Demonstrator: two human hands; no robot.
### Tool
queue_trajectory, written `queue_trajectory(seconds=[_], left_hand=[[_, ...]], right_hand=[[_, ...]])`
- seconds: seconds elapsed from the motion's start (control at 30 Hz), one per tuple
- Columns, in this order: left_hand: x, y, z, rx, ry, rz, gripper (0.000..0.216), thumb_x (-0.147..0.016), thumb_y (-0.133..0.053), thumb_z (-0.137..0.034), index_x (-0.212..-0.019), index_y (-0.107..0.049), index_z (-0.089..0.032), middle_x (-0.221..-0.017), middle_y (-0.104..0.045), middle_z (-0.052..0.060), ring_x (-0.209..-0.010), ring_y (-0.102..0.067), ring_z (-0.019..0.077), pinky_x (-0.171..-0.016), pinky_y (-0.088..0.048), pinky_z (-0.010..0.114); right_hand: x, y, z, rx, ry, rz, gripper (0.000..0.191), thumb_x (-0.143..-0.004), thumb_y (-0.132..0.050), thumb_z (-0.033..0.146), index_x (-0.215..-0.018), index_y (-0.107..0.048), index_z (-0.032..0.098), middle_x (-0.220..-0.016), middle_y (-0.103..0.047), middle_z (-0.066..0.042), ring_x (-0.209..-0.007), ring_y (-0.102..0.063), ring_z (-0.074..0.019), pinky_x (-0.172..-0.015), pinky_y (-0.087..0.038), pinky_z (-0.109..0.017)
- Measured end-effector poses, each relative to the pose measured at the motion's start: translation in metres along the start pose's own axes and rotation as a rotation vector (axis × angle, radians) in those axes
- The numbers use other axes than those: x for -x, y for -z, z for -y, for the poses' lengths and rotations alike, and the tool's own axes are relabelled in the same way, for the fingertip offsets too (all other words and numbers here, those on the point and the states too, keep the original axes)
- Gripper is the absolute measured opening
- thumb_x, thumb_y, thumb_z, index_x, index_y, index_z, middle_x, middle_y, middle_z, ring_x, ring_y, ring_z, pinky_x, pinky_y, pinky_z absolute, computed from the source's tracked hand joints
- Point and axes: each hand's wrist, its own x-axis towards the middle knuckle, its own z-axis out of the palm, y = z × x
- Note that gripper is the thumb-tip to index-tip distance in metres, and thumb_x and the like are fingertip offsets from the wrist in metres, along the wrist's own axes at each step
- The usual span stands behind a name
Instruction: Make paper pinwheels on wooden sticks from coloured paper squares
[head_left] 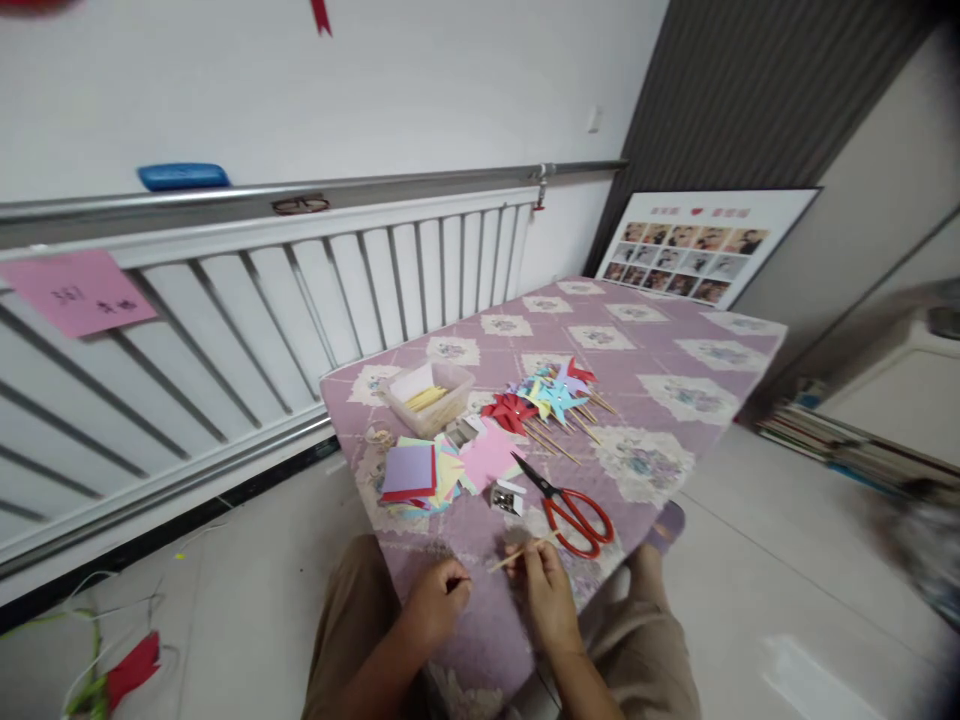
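My right hand (545, 592) pinches a thin wooden stick (506, 562) above the near end of the table. To its left, my left hand (439, 600) is closed with fingertips together; whatever it may hold is too small to make out. Just beyond the right hand lie scissors (577, 520) with red handles, blades pointing away. A small open box of metal pieces (507, 497) sits beside the blades. Stacked square coloured papers (409, 470) are at the left, near a pink sheet (489, 455). Finished paper pinwheels (555, 395) on sticks lie in a pile farther back.
A clear plastic box (394, 395) with yellow strips and sticks stands at the table's left edge. The patterned tablecloth (600, 365) stretches back to a framed photo board (697, 245). A white radiator (420, 265) runs along the left, with a blue case (184, 177) above it.
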Motion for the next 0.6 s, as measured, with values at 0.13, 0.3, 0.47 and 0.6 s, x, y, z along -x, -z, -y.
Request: queue_trajectory(seconds=[0.13,0.3,0.47,0.6], left_hand=[[-0.002,0.025,-0.008,-0.005,0.0,-0.153,0.011,-0.075,-0.047,-0.021,-0.07,-0.056,-0.019,-0.07,-0.061,0.0,-0.07,-0.056,0.0156,-0.067,-0.042,0.026],[-0.027,0.084,-0.013,-0.394,-0.164,-0.464,0.018,-0.082,-0.043,-0.018,-0.085,-0.061,-0.021,-0.082,-0.067,0.002,-0.075,-0.061,0.0163,-0.072,-0.048,0.028],[-0.073,0.117,-0.015,-0.568,-0.246,-0.413,0.029,-0.078,-0.051,-0.015,-0.105,-0.062,-0.016,-0.113,-0.063,0.012,-0.112,-0.053,0.0247,-0.101,-0.038,0.041],[-0.093,0.12,-0.022,-0.694,-0.279,-0.254,0.041,-0.073,-0.059,-0.018,-0.114,-0.059,-0.014,-0.124,-0.057,0.016,-0.119,-0.047,0.0295,-0.103,-0.035,0.043]], right_hand=[[-0.004,-0.007,0.001,0.19,0.051,-0.014,0.029,-0.085,-0.046,0.051,-0.076,-0.054,0.024,-0.06,-0.06,0.001,-0.056,-0.057,-0.0201,-0.058,-0.045,-0.03],[-0.007,-0.02,-0.003,0.469,0.134,0.051,0.036,-0.085,-0.041,0.051,-0.097,-0.06,0.022,-0.087,-0.074,-0.008,-0.081,-0.069,-0.0263,-0.073,-0.05,-0.033],[-0.01,-0.026,-0.006,0.609,0.13,0.046,0.036,-0.087,-0.041,0.049,-0.105,-0.059,0.023,-0.087,-0.075,-0.007,-0.078,-0.072,-0.0262,-0.069,-0.052,-0.033],[-0.012,-0.027,-0.011,0.596,0.202,-0.006,0.036,-0.085,-0.046,0.048,-0.103,-0.059,0.021,-0.092,-0.074,-0.01,-0.082,-0.071,-0.0262,-0.074,-0.054,-0.035]])
